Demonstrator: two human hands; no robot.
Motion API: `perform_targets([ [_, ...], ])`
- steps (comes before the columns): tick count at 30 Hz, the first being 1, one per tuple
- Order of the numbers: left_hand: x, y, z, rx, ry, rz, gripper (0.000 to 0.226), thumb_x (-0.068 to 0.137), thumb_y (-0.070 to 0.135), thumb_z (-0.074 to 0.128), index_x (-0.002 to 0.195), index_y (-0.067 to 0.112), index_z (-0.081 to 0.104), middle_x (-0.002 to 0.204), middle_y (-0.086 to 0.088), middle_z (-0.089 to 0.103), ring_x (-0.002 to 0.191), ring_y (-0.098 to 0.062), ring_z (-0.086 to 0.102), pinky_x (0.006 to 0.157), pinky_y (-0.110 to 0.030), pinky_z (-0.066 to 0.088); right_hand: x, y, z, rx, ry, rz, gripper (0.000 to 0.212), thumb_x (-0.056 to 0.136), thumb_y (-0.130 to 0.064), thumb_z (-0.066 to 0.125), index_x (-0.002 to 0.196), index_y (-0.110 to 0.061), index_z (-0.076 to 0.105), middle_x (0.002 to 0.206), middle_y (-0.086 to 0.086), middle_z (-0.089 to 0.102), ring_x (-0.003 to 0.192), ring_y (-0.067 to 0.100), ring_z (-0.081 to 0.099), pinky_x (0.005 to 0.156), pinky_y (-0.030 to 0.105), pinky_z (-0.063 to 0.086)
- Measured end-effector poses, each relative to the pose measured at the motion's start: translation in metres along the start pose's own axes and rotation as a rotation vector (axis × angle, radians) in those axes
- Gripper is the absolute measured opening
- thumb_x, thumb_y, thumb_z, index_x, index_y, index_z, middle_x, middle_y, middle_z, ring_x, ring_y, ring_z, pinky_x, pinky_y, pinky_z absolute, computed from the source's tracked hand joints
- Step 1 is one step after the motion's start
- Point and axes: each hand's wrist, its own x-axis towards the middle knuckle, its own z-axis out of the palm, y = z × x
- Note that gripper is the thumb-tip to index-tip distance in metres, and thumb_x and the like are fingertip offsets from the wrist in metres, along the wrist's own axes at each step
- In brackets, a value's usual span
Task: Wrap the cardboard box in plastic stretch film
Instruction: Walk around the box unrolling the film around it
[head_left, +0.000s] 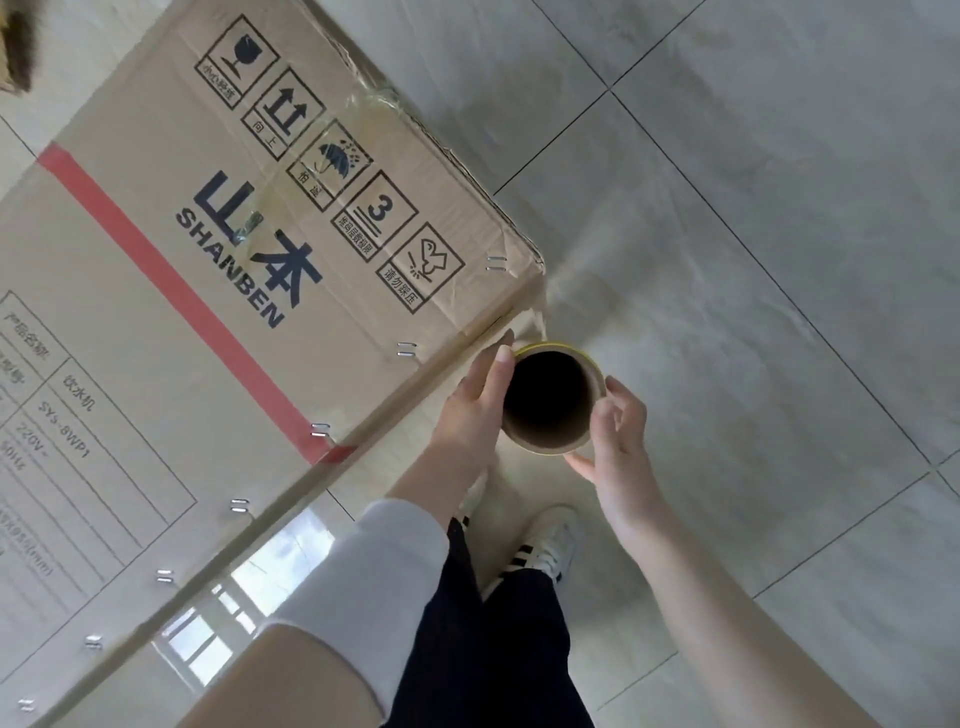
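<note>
A large cardboard box (218, 270) with a red stripe, black print and staples along its edge fills the left of the head view. At its near right corner I hold a stretch film roll (550, 400) upright, and I look down into its dark cardboard core. My left hand (475, 405) grips the roll's left side, next to the box edge. My right hand (618, 441) cups its right side. A clear sheet of film (540, 306) runs from the roll up to the box corner. Some film lies across the box top.
The floor is grey tile (753, 234) with dark joints, open to the right of the box. My dark trousers (498, 649) and a white striped shoe (545, 545) stand just below the roll. A dark furry object (18, 47) sits at the top left corner.
</note>
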Motion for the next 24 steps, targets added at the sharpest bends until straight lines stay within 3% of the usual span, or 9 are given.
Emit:
perform_targets([
  [1,0.000,-0.010,0.001,-0.031,0.006,0.018,0.051,0.095,0.054,0.027,0.135,0.029,0.047,0.128,0.003,0.055,0.121,-0.015,0.047,0.084,-0.011,0.042,-0.008,0.005,0.008,0.082,0.075,0.028,0.046,0.092,-0.050,0.029,0.131,-0.026,0.029,0.137,-0.006,0.034,0.132,0.015,0.038,0.101,0.039,0.042],
  [3,-0.009,-0.026,0.007,-0.109,0.049,0.027,0.057,0.089,0.064,0.027,0.134,0.034,0.046,0.131,0.000,0.055,0.123,-0.018,0.048,0.095,-0.028,0.049,-0.016,0.010,0.021,0.095,0.184,0.064,0.045,0.091,-0.049,0.026,0.123,-0.020,0.039,0.129,-0.001,0.045,0.121,0.017,0.049,0.095,0.039,0.048],
  [5,-0.019,-0.040,0.009,-0.192,0.112,-0.005,0.062,0.085,0.069,0.024,0.133,0.036,0.044,0.130,-0.001,0.054,0.123,-0.020,0.049,0.099,-0.043,0.047,-0.018,0.011,0.026,-0.082,0.242,0.039,0.056,0.088,-0.057,0.027,0.123,-0.018,0.048,0.118,0.000,0.055,0.111,0.018,0.054,0.093,0.042,0.050],
  [9,-0.043,-0.061,-0.008,-0.200,0.109,-0.050,0.044,0.096,0.047,0.026,0.129,0.023,0.042,0.122,-0.003,0.053,0.114,-0.020,0.054,0.090,-0.039,0.053,-0.023,0.013,0.030,-0.584,0.251,0.004,0.047,0.097,-0.046,0.022,0.119,-0.021,0.055,0.097,0.003,0.059,0.096,0.024,0.053,0.079,0.032,0.039],
  [14,-0.022,-0.058,-0.050,0.289,0.073,0.042,0.052,0.093,0.049,0.031,0.123,0.009,0.042,0.083,0.001,0.045,0.101,-0.030,0.055,0.089,-0.038,0.045,-0.022,0.017,0.053,-0.796,0.268,-0.029,0.046,0.096,-0.047,0.020,0.123,-0.027,0.052,0.096,0.008,0.050,0.088,0.024,0.046,0.075,0.031,0.033],
  [17,-0.013,-0.045,-0.057,0.523,0.039,0.128,0.052,0.094,0.046,0.035,0.129,0.007,0.037,0.086,0.003,0.044,0.106,-0.027,0.052,0.081,-0.028,0.035,-0.024,0.024,0.065,-0.636,0.338,-0.112,0.039,0.098,-0.040,0.026,0.114,-0.020,0.056,0.095,0.003,0.053,0.099,0.025,0.052,0.076,0.028,0.032],
  [19,-0.015,-0.048,-0.056,0.585,-0.052,0.193,0.053,0.098,0.041,0.032,0.142,0.015,0.021,0.120,-0.004,0.045,0.121,-0.027,0.045,0.088,-0.028,0.032,-0.026,0.033,0.069,-0.377,0.358,-0.101,0.036,0.098,-0.040,0.027,0.110,-0.021,0.054,0.098,-0.004,0.059,0.104,0.021,0.054,0.084,0.029,0.037],
  [21,-0.021,-0.053,-0.056,0.430,-0.133,0.220,0.049,0.098,0.043,0.028,0.144,0.030,0.018,0.140,0.002,0.037,0.129,-0.015,0.036,0.094,-0.024,0.024,-0.029,0.044,0.075,-0.069,0.313,-0.030,0.029,0.097,-0.045,0.026,0.107,-0.027,0.047,0.096,-0.017,0.055,0.099,0.011,0.054,0.095,0.038,0.043],
  [24,-0.021,-0.057,-0.054,0.222,-0.105,0.214,0.040,0.098,0.045,0.027,0.133,0.030,0.038,0.127,0.011,0.047,0.127,-0.010,0.038,0.094,-0.018,0.022,-0.030,0.054,0.086,0.033,0.344,-0.052,0.031,0.097,-0.043,0.030,0.116,-0.025,0.047,0.098,-0.015,0.055,0.103,0.014,0.053,0.095,0.036,0.044],
])
